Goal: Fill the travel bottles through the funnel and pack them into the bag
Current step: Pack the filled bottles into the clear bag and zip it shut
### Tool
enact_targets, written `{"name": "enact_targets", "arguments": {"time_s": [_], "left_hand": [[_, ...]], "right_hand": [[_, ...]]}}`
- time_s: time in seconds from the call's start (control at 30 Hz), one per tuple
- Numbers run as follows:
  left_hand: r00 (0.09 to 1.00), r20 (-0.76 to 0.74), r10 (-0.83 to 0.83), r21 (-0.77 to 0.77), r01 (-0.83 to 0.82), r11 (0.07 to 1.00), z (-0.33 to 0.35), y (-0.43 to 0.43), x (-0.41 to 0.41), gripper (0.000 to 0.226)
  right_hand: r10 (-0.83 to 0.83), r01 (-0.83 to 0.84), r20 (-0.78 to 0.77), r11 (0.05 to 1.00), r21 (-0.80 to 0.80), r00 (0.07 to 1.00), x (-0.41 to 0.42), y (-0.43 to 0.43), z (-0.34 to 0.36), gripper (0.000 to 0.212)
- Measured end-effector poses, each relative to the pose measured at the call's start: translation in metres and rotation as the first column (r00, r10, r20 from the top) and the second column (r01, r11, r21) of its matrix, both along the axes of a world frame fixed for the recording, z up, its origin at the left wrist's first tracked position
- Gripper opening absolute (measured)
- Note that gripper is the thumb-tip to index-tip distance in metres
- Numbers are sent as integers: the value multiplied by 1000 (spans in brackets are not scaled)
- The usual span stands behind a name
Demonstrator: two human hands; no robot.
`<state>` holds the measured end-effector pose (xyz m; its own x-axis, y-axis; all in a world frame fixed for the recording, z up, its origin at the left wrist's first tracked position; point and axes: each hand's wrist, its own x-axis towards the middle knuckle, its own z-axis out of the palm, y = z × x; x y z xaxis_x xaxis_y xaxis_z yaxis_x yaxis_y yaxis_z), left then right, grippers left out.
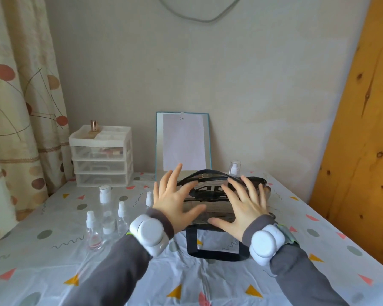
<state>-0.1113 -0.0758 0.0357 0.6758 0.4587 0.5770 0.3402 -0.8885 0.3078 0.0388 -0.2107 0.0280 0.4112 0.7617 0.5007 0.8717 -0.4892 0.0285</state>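
A clear bag with black trim lies on the table straight ahead, one black handle loop stretched toward me. My left hand and my right hand are held above the bag with fingers spread, palms down; whether they touch it is unclear. Several clear travel bottles with white caps stand to the left: a spray bottle, a taller flip-cap bottle, another spray bottle and a small jar. Behind the bag stands one more clear bottle. No funnel is in view.
A white three-drawer organiser with a copper-capped item on top stands at the back left. A clipboard with white paper leans on the wall. A curtain hangs at the left, a wooden panel at the right. The tablecloth is patterned.
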Motion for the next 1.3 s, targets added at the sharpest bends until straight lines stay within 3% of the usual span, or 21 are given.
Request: {"name": "enact_targets", "arguments": {"time_s": [0.07, 0.13, 0.2, 0.37, 0.47, 0.53, 0.6, 0.77, 0.83, 1.03, 1.2, 1.3], "left_hand": [[996, -75, -52, -19, 51, 999, -11, -4, -9, 67], [970, -240, -27, 45, 38, 998, -19, -2, -13, 69], [951, -308, 30, 108, 4, 994, -19, 3, -13, 55], [968, -250, -6, 26, 12, 1000, -14, 7, -6, 17], [989, -147, -16, 23, 19, 1000, -15, 7, -2, 16], [999, 7, -33, 24, 33, 999, -14, 5, 3, 15], [991, 132, -25, 40, 20, 999, -11, -1, 6, 10], [955, 290, -60, 157, 14, 988, -2, 0, 16, 12], [949, 305, -80, 178, 25, 984, 1, 1, 20, 10], [946, 296, -129, 135, 92, 987, -1, -2, 27, 6], [957, 258, -136, -21, 147, 989, -15, -15, 20, 31], [956, 261, -137, -27, 149, 988, -18, -17, 15, 29]], "right_hand": [[2, -2, -4, 1000, 13, 1000, 1, -1, 1, 92], [9, -9, -24, 1000, 18, 1000, 0, -1, 0, 90], [29, -28, -27, 999, 39, 999, -4, 0, 2, 95], [50, -49, -19, 997, 62, 999, -9, -5, 9, 97], [128, -155, 142, 969, 195, 981, -15, -5, 12, 68], [186, -296, 313, 889, 350, 931, -17, 0, 7, 50], [206, -356, 375, 847, 393, 904, -17, 5, 7, 42], [87, -216, 357, 915, 340, 930, -7, 7, 13, 23], [83, -191, 293, 912, 363, 952, -6, 5, 19, 27], [95, -91, 0, 951, 296, 996, 2, 7, 22, 68], [30, -49, 69, 957, 286, 997, 3, 5, 8, 64], [21, -52, 107, 955, 294, 994, 0, 2, -1, 55]]}}
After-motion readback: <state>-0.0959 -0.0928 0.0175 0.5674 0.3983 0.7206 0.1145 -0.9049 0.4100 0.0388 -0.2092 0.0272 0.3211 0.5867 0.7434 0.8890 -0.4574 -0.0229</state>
